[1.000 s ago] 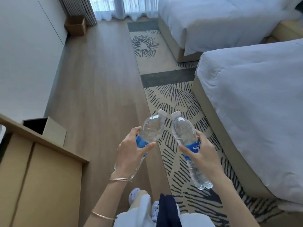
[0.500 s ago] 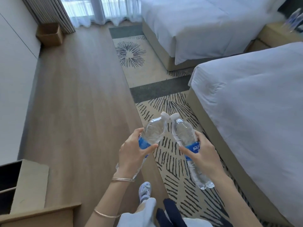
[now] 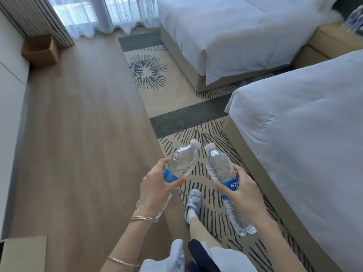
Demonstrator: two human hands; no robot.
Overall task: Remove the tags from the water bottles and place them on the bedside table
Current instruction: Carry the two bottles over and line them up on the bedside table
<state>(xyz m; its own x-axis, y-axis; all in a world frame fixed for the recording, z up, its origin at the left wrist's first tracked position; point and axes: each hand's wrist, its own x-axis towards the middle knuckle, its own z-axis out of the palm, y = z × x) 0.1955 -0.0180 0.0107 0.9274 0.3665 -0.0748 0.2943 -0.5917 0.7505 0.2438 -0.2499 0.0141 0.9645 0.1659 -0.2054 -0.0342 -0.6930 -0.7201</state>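
Observation:
I hold two clear water bottles with white caps and blue labels, tilted so their caps nearly meet above the rug. My left hand (image 3: 157, 188) grips the left water bottle (image 3: 183, 160) around its label. My right hand (image 3: 242, 190) grips the right water bottle (image 3: 219, 163) at its blue label, its base pointing down at me. The wooden bedside table (image 3: 332, 43) stands at the far upper right between the two beds, with other bottles (image 3: 352, 21) blurred on top of it.
A near bed (image 3: 306, 134) with white bedding runs along the right; a far bed (image 3: 231, 30) lies beyond it. A patterned rug (image 3: 157, 81) borders wooden floor. A cardboard box (image 3: 40, 50) sits by the curtains, another box (image 3: 24, 254) at lower left. My foot (image 3: 193, 202) is on the rug.
I have walked forward along the floor; the desk and box at the left slid out of view, the bedside table came into view. Both hands keep the same grip on the bottles.

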